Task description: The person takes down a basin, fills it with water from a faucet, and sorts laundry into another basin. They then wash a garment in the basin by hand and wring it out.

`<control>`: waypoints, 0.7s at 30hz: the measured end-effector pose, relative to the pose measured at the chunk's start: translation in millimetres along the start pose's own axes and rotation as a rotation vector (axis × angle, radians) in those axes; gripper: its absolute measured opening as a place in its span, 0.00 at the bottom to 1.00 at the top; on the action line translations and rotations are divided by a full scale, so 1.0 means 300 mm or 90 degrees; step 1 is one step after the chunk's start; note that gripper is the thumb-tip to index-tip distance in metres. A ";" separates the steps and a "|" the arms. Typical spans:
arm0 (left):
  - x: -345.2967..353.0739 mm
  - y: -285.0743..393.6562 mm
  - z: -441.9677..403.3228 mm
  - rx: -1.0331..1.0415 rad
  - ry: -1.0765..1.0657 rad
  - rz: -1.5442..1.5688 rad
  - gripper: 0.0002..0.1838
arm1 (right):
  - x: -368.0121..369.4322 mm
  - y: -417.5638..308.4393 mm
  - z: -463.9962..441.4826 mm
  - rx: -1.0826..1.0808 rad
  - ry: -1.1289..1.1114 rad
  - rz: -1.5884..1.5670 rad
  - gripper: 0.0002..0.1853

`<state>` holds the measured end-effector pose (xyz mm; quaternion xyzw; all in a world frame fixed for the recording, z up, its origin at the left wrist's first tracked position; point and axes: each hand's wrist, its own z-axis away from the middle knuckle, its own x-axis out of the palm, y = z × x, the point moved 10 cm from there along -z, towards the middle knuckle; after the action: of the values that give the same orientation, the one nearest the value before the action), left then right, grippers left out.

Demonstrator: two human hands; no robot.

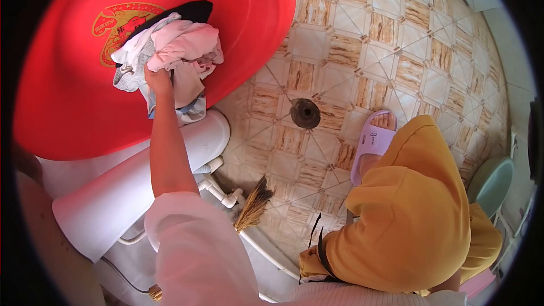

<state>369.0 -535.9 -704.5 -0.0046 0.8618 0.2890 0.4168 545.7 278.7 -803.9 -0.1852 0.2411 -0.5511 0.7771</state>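
Note:
My left hand (159, 80) reaches into the upper left and is closed on a pink garment (184, 42), part of a bunched pile of laundry. White and grey clothes (129, 71) lie crumpled beside and under it, with a black garment (192, 10) behind. The pile rests against the inside of a large red plastic basin (249, 0), and some cloth hangs over its near rim. My fingertips are partly hidden by the folds. Of my right arm only a bit of skin shows below the yellow trousers (402, 226); its hand is out of sight.
The basin stands over a white pedestal (141, 187) with white pipes (218, 192). A straw brush (255, 204) leans near the pipes. A round drain (305, 113) sits in the tiled floor. My foot wears a purple slipper (373, 144). A green basin (492, 184) stands at right.

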 end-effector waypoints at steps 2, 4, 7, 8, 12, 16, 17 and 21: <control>0.093 -0.108 0.054 -0.285 -0.070 0.339 0.16 | 0.008 -0.013 0.010 0.009 0.009 -0.066 0.10; 0.135 -0.078 0.098 -0.343 -0.089 0.413 0.17 | 0.016 -0.017 0.017 0.015 0.018 -0.119 0.10; 0.232 -0.153 0.124 -0.441 -0.118 0.470 0.20 | 0.021 -0.013 0.023 0.023 0.027 -0.166 0.10; 0.288 -0.157 0.137 -0.475 -0.166 0.481 0.22 | 0.018 -0.012 0.024 0.025 0.027 -0.175 0.10; 0.383 0.007 0.218 -0.532 -0.281 0.465 0.30 | 0.022 -0.005 0.032 0.031 0.029 -0.206 0.10; 0.476 0.107 0.184 -0.552 -0.349 0.549 0.29 | 0.019 -0.001 0.038 0.034 0.032 -0.226 0.10; 0.499 0.146 0.156 -0.490 -0.375 0.630 0.28 | 0.019 0.003 0.038 0.033 0.031 -0.231 0.10; 0.505 0.204 0.147 -0.479 -0.307 0.686 0.32 | 0.026 -0.003 0.046 0.036 0.031 -0.260 0.10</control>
<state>286.4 -427.4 -804.9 0.3436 0.4688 0.7271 0.3653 555.1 271.5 -793.5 -0.1948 0.2016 -0.7083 0.6478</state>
